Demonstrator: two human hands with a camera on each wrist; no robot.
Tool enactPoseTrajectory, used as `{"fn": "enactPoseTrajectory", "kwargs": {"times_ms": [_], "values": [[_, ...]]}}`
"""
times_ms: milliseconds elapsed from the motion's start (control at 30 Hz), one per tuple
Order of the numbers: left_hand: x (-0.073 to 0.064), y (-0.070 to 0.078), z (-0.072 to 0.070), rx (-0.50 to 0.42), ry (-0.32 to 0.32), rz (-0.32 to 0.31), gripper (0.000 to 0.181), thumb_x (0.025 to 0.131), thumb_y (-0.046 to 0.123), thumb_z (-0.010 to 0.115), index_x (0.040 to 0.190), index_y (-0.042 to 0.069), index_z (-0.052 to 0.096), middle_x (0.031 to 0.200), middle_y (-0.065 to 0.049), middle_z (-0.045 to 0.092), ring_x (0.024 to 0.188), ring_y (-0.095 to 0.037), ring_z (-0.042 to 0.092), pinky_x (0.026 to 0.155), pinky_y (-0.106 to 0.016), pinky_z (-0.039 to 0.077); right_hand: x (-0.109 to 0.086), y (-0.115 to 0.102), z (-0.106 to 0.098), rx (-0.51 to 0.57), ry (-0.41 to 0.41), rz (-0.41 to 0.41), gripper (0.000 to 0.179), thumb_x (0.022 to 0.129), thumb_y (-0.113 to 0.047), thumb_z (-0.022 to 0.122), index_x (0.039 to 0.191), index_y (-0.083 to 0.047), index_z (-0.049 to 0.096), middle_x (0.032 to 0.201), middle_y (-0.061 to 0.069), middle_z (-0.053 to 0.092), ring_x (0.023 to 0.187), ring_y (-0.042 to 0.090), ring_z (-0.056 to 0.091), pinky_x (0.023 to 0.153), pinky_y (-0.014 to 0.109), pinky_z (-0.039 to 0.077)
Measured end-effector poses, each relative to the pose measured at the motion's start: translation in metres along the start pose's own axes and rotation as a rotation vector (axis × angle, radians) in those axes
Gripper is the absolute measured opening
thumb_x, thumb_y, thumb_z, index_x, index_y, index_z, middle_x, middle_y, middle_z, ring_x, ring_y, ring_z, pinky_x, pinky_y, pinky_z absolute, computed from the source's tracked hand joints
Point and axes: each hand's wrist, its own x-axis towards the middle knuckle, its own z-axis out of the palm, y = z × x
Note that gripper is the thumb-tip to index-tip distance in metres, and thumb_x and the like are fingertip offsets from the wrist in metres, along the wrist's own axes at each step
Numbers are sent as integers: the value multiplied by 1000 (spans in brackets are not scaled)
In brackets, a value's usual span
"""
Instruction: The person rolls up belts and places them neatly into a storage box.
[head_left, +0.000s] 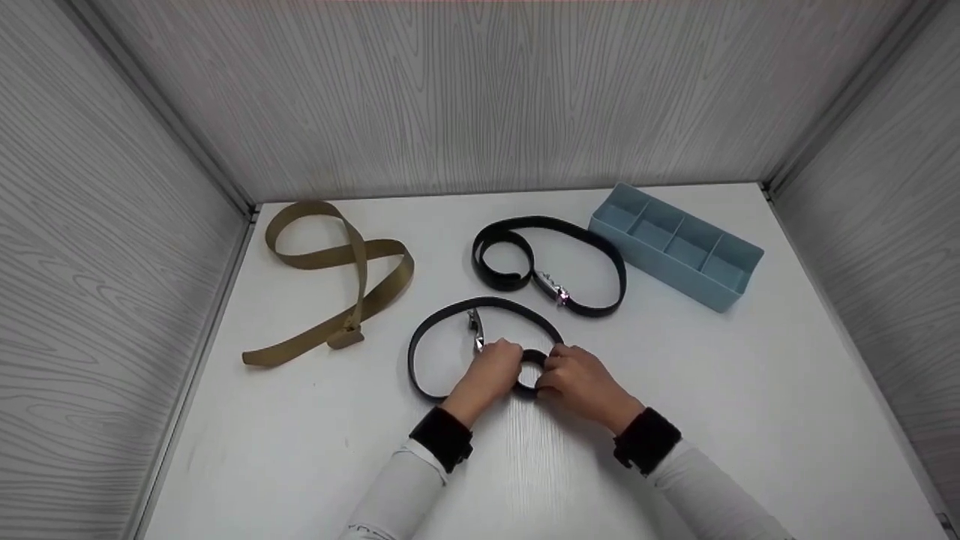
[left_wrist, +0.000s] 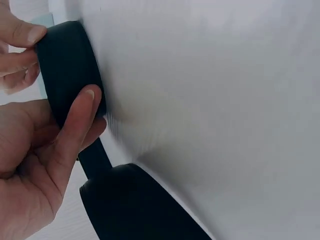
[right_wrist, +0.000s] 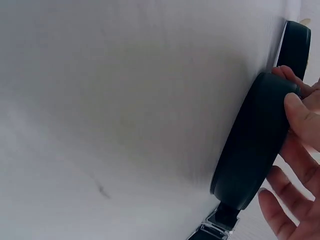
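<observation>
A black belt stands on edge at the front of the table, looped out to the left, with a small round coil at its right end. My left hand pinches the coil's left side, and in the left wrist view its thumb lies against the strap. From the other side my right hand holds the coil, its thumb on the band in the right wrist view. The belt's silver buckle sits inside the big loop, just beyond my left hand.
Behind my hands lies a second black belt, partly coiled, with a shiny buckle. A tan webbing belt is spread in loops at the left. The blue four-slot tray stands at the back right. Grey panels wall the table.
</observation>
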Motion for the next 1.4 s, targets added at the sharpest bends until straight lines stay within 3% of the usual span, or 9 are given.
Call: {"fn": "enactPoseTrajectory", "kwargs": {"times_ms": [233,400,633,767,900,1167,1400], "values": [[6,-4,-2,36,48,28,18,87,4,59,71,8,66,73,-11,67,65,-29,65,57,-41,50,-5,11,-9,28,-74,-37,21,70,-8,86,88,-15,78,95,-2,70,102,25,61,89,43,45],[10,-4,-2,32,55,29,17,84,5,61,68,8,66,71,-11,67,63,-31,64,56,-43,49,-5,12,-3,3,-55,-64,18,71,-10,85,86,-16,77,92,0,68,89,21,64,85,40,48],[10,-3,-3,10,51,-27,17,86,12,67,70,5,67,71,-13,66,66,-32,65,59,-43,50,-2,5,4,-57,20,12,17,64,-15,87,77,-19,77,81,-3,68,74,18,64,79,40,44],[8,-2,-5,-28,12,-78,13,85,11,69,75,3,68,76,-14,68,70,-30,67,62,-43,51,-1,1,7,-93,43,48,14,65,-19,85,76,-20,77,77,-3,66,70,17,64,79,41,43],[7,0,-5,-59,-22,-87,5,82,2,65,78,2,68,78,-15,67,72,-30,67,63,-43,51,-2,0,9,-88,32,66,11,69,-22,83,79,-19,78,79,-3,66,71,17,64,78,42,42],[7,-3,-3,8,1,22,12,84,1,61,76,7,67,77,-12,67,71,-30,66,61,-42,50,-7,7,-2,-41,-40,57,25,69,-11,86,91,-17,77,102,-1,66,93,20,62,81,44,42],[9,-7,-5,55,7,137,14,88,12,60,81,14,72,77,-7,68,70,-28,64,60,-39,49,-5,12,-5,10,-67,-33,21,73,-11,82,92,-17,76,97,-2,69,101,23,61,85,43,45]]}}
